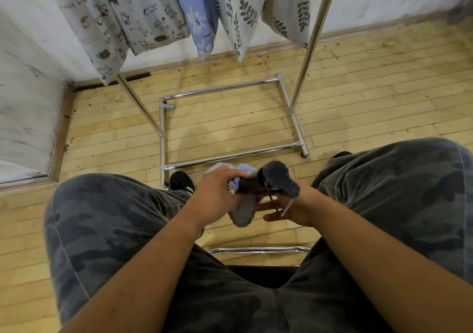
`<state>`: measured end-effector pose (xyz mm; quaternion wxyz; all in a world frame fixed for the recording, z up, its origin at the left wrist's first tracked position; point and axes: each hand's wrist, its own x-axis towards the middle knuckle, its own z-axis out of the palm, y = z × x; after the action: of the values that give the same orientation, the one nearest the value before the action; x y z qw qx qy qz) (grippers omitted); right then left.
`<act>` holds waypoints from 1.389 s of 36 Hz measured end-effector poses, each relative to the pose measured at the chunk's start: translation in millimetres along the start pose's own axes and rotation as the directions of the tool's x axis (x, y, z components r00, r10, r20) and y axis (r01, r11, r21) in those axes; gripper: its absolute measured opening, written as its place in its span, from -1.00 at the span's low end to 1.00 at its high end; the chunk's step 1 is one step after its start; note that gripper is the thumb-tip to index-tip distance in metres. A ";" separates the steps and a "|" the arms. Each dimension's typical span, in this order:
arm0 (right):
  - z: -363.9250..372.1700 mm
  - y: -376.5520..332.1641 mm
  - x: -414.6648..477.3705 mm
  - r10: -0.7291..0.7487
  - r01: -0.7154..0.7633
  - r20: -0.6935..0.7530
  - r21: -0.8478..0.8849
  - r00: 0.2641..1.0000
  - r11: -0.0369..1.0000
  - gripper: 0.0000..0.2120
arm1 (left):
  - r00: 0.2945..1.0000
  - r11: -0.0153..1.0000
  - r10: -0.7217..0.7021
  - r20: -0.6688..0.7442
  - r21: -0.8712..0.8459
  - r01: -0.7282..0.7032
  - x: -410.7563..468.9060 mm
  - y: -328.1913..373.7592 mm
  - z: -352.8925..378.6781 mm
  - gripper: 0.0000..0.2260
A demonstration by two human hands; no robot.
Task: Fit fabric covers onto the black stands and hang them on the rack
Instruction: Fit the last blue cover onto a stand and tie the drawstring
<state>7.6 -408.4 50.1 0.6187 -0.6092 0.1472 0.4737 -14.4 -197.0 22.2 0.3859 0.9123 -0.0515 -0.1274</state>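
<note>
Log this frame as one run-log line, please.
stage: fitting cover | left hand: gripping light blue fabric cover on black stand | right hand: supporting underneath | rack: several covers hung

The rack's (230, 122) top bar lies beyond the upper edge, cutting off the hung covers (143, 18). The right hand (289, 210) is mostly hidden behind the stand (268, 181), its grip unclear.

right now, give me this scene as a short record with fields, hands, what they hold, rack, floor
left hand: gripping light blue cover and the stand
right hand: open under the stand, fingers spread
stand: dark, held between the knees, partly covered
rack: chrome, straight ahead
hung covers: several already on the rack, cat, blue floral and leaf prints
floor: light wood planks
</note>
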 end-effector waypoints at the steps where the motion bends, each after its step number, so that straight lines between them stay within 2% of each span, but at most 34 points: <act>1: -1.5 1.1 3.5 -0.013 0.012 -0.027 -0.039 1.000 0.999 -0.81 | 1.000 0.999 -0.028 -0.013 -0.026 0.028 0.6 -1.2 -2.2 -0.66; 6: -1.0 1.8 14.0 -0.142 0.071 -0.244 -0.276 0.959 0.959 -0.78 | 0.991 0.979 -0.121 -0.048 -0.173 0.111 -1.4 5.4 -14.1 -0.73; 10: 1.4 3.9 18.5 -0.177 0.067 -0.313 -0.331 0.933 0.941 -0.81 | 0.986 0.964 -0.157 -0.059 -0.224 0.140 -1.5 8.8 -13.5 -0.76; 13: 3.2 5.7 18.6 -0.193 0.088 -0.304 -0.327 0.933 0.941 -0.75 | 0.982 0.955 -0.179 -0.058 -0.250 0.159 -2.2 9.4 -13.3 -0.73; 19: 1.2 10.8 19.4 -0.208 0.120 -0.196 -0.383 0.958 0.916 -0.54 | 0.978 0.938 -0.197 -0.073 -0.304 0.167 -3.5 16.7 -16.7 -0.79; 21: 0.8 14.5 21.3 -0.223 0.128 -0.191 -0.411 0.956 0.902 -0.57 | 0.978 0.933 -0.195 -0.077 -0.322 0.161 -3.9 18.2 -17.0 -0.79; 22: 0.3 16.1 22.2 -0.238 0.141 -0.194 -0.414 0.952 0.899 -0.67 | 0.978 0.932 -0.194 -0.078 -0.326 0.158 -4.4 18.4 -16.9 -0.79; 24: 0.3 15.5 21.7 -0.267 0.173 -0.210 -0.380 0.941 0.909 -0.93 | 0.978 0.930 -0.191 -0.078 -0.333 0.155 -4.9 19.4 -16.8 -0.80; 25: 0.1 14.2 21.4 -0.283 0.197 -0.216 -0.348 0.935 0.917 -0.95 | 0.978 0.928 -0.190 -0.080 -0.340 0.153 -5.2 19.3 -16.7 -0.80; 28: 1.8 8.8 19.0 -0.304 0.244 -0.232 -0.255 0.924 0.936 -0.82 | 0.979 0.930 -0.182 -0.088 -0.339 0.143 -4.9 18.8 -16.4 -0.78; 32: 4.5 5.8 16.9 -0.361 0.329 -0.244 -0.162 0.900 0.930 -0.80 | 0.984 0.941 -0.159 -0.074 -0.313 0.128 -4.7 18.3 -16.4 -0.77; 37: 6.5 6.1 20.1 -0.397 0.381 -0.228 -0.109 0.889 0.918 -0.79 | 0.990 0.983 -0.101 -0.102 -0.165 0.083 -4.3 17.4 -13.0 -0.69; 44: 5.1 6.1 20.5 -0.391 0.390 -0.199 -0.050 0.898 0.920 -0.72 | 0.974 0.997 -0.068 -0.217 -0.056 0.057 -2.6 14.7 -10.2 -0.81; 48: 7.9 3.4 16.3 -0.391 0.395 -0.126 0.004 0.912 0.919 -0.72 | 0.953 0.999 -0.031 -0.303 -0.019 0.026 -3.5 15.9 -11.4 -0.82; 50: 7.3 3.3 15.5 -0.415 0.414 -0.093 -0.034 0.905 0.910 -0.71 | 0.946 0.999 -0.048 -0.320 -0.008 0.048 -3.0 16.1 -11.2 -0.86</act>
<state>10.1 -396.1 37.9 0.6931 -0.6534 0.0414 0.3018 -14.2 -200.0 41.8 0.3860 0.9218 0.0341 0.0132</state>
